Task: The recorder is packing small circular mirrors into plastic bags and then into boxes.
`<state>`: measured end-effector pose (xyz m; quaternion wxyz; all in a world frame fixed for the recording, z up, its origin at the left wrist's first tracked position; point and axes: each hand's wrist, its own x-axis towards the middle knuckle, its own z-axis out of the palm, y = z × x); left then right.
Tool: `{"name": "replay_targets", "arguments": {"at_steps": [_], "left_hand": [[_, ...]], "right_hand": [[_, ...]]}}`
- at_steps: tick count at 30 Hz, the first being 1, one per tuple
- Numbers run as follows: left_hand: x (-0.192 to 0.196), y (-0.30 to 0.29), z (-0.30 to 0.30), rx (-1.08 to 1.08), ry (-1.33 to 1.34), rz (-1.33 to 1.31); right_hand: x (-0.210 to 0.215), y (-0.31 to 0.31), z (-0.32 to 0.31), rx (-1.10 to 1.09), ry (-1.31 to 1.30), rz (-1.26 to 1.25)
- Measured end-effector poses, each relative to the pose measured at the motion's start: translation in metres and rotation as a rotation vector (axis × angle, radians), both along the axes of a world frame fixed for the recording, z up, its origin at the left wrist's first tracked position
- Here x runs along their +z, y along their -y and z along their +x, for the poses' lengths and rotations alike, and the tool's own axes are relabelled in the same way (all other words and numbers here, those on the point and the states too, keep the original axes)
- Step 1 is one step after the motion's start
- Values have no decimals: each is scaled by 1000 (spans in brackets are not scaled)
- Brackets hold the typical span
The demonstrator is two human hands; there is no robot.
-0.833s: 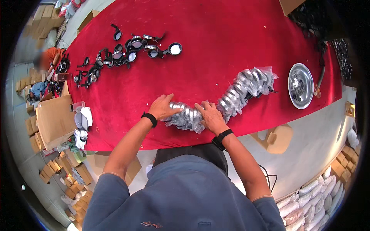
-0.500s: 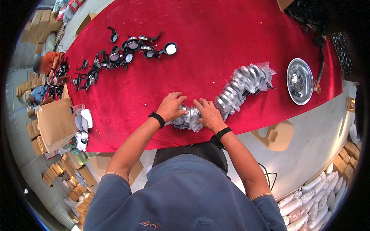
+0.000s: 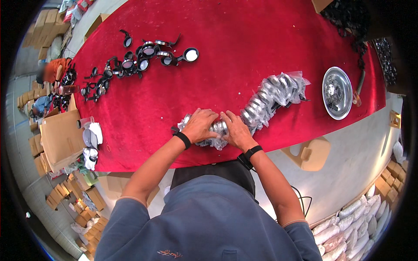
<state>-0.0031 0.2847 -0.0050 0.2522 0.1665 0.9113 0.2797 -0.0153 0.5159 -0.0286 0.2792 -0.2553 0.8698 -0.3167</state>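
Observation:
A curved row of round, silver-rimmed pieces in clear plastic bags (image 3: pixel 269 99) lies on the red-covered table (image 3: pixel 174 91). My left hand (image 3: pixel 201 123) grips the row's left end from above, fingers bent over it. One bagged piece and a dark tip stick out to the left of that hand. My right hand (image 3: pixel 237 131) holds the same row a little further right, its thumb close to my left thumb. Silver rims (image 3: pixel 219 127) show in the gap between the hands. The undersides of the bags are hidden.
Black-framed round mirrors with straps (image 3: pixel 143 64) lie scattered at the far left. A metal bowl with small parts (image 3: pixel 337 93) stands at the right. A cardboard box (image 3: pixel 63 139) and white-and-grey bundles (image 3: pixel 92 139) sit left. Two people (image 3: pixel 54 71) are at the far left.
My left hand has shifted right, closer to my right hand, and bagged pieces now show at its left. The right hand stays nearly in place on the row.

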Motion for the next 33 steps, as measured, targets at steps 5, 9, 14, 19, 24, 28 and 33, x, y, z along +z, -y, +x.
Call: {"name": "replay_targets", "arguments": {"at_steps": [5,9,14,19,24,28,33], "left_hand": [[17,25,-2,-74,45,-197],[-2,25,9,-137,-32,-160],[-13,30,18,-176,-119,-146],[-19,35,18,-221,-125,-126],[-16,35,15,-254,-117,-175],[15,41,21,-174,-327,-196],[21,64,37,240,144,-253]], "right_hand": [[22,9,-6,92,-26,158],[26,21,-3,158,-154,194],[15,36,4,158,-202,189],[5,33,11,159,-186,165],[19,53,7,171,-193,266],[7,49,8,178,-223,244],[16,59,10,152,-252,233]]}}
